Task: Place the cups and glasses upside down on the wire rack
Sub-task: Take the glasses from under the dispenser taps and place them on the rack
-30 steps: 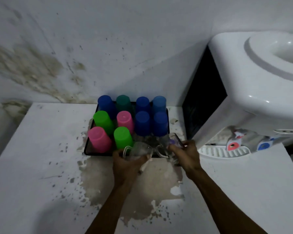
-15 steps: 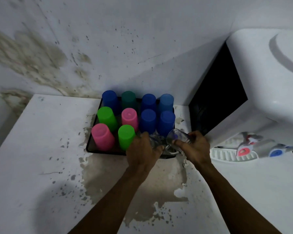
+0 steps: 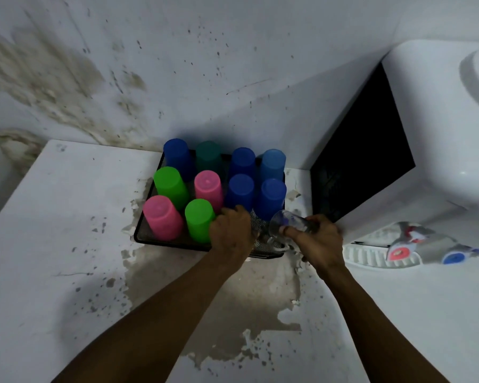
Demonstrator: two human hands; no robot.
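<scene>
A black wire rack [image 3: 161,241] stands on the white counter against the wall. Several plastic cups sit upside down in it: a pink cup [image 3: 162,217] and a green cup [image 3: 198,219] in front, blue cups [image 3: 271,197] further back and right. My left hand [image 3: 231,230] is curled palm-down over the rack's front middle, on a clear glass mug that is almost fully hidden beneath it. My right hand [image 3: 315,239] grips a clear glass [image 3: 285,222], tilted on its side above the rack's front right corner.
A white water dispenser [image 3: 440,134] fills the right side, close to the rack, with its drip tray [image 3: 371,255] and red tap [image 3: 398,251] just right of my right hand. The stained wall runs behind. A peeled patch [image 3: 205,286] marks the counter in front.
Both hands moved forward from the counter's front onto the rack. My left hand turned its mug over and lowered it; my right hand lifted and tipped its glass over the right corner.
</scene>
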